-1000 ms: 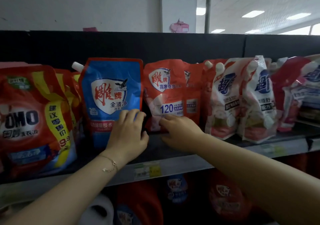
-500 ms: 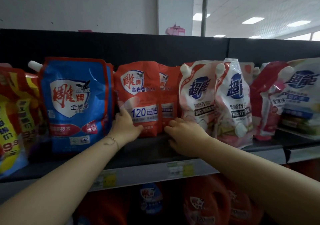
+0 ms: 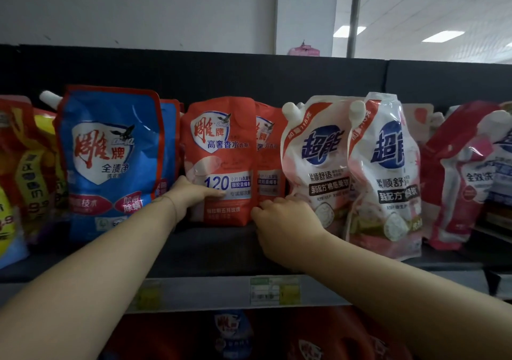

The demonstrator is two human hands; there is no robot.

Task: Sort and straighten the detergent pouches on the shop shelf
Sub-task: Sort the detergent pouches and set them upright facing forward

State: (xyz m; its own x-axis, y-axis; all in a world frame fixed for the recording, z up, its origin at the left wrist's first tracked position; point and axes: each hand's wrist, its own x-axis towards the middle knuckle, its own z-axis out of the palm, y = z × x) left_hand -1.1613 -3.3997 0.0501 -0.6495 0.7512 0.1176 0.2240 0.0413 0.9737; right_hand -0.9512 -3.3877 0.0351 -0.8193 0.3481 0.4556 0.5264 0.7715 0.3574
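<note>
Item: red plastic detergent pouch (image 3: 221, 160), upright on black shop shelf (image 3: 210, 251), long axis vertical, flanked equally close by left hand (image 3: 191, 193) gripping its lower left edge and right hand (image 3: 282, 215) curled at its lower right corner, hold not discernible.

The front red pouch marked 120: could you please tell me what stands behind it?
Behind the front red pouch stands a second red pouch of the same design, offset right; only its right strip shows. Anything further back is covered.
</note>
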